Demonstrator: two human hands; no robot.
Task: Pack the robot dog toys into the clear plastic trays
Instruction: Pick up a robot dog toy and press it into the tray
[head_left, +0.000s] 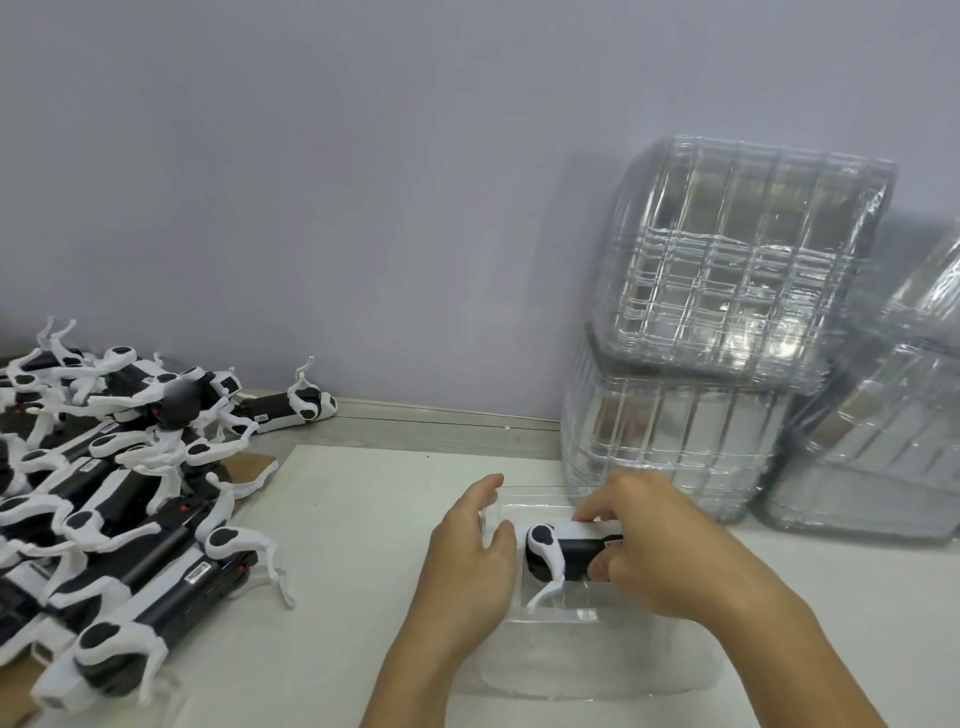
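A black-and-white robot dog toy (558, 553) lies over a clear plastic tray (597, 660) on the white tabletop in front of me. My right hand (654, 545) grips the toy's body from the right, thumb under it and fingers over its top. My left hand (467, 561) rests with relaxed fingers against the tray's left wall, just beside the toy's head end. One white leg of the toy hangs down into the tray. The toy's rear half is hidden by my right hand.
A heap of several more robot dog toys (104, 493) covers the left side of the table on cardboard. Stacks of clear trays (727, 312) stand at the back right against the wall, with another stack (883, 441) beside them.
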